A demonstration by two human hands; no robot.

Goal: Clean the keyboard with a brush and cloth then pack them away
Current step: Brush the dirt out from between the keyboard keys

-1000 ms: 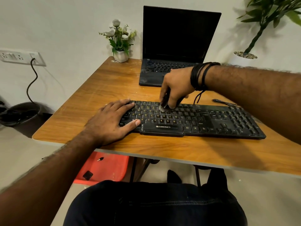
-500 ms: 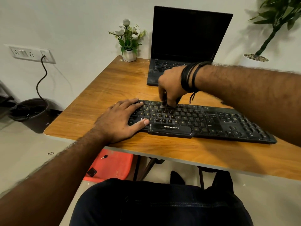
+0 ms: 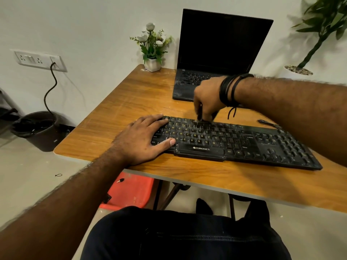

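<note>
A black keyboard lies across the wooden table. My left hand rests flat on the keyboard's left end, fingers straight, thumb along the front edge. My right hand grips a small dark brush, mostly hidden by the fingers. Its pale bristles touch the top key row near the keyboard's far edge. No cloth is in view.
An open black laptop stands behind the keyboard. A small white flower pot sits at the table's far left corner. The keyboard's cable lies at the right. On the floor are a dark bin and a red stool.
My right hand has drawn the brush from the middle key rows back to the top row. My left hand has stayed in place on the keyboard's left end.
</note>
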